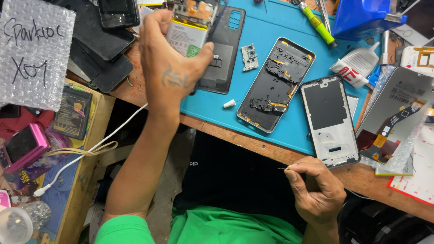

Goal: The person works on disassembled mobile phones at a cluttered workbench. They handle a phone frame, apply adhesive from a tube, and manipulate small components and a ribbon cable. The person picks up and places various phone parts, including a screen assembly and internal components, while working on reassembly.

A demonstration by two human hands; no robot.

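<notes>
Blue silicone covers your work mat (271, 122), and above its upper left corner your left hand (169, 68) holds up an opened phone body (192, 22), fingers wrapped round its left edge and the thumb pressed on its right edge. The phone's long axis runs up and away from you; its pale battery with a green patch (186, 38) faces you, with the exposed circuit board above it at the frame's top. Your right hand (316, 190) sits low, off the bench's near edge, thumb and forefinger pinched shut on a thin wire-like piece (284, 169) whose tip points left; what it is, is too small to tell. So the phone lies up and to the left of that pinch, well apart from it, and the left hand is the one already on it. On the mat lie a black back cover (226, 54), partly behind your left hand, a small metal bracket (249, 57), a phone mid-frame with black and orange parts (276, 86) and a second frame with a dark plate (326, 119), both lying lengthwise away from you. A white glue tube with red print (357, 68) rests to the right, a yellow-green screwdriver (318, 25) above, and a bubble-wrap pouch with handwriting (34, 49) at the upper left.
</notes>
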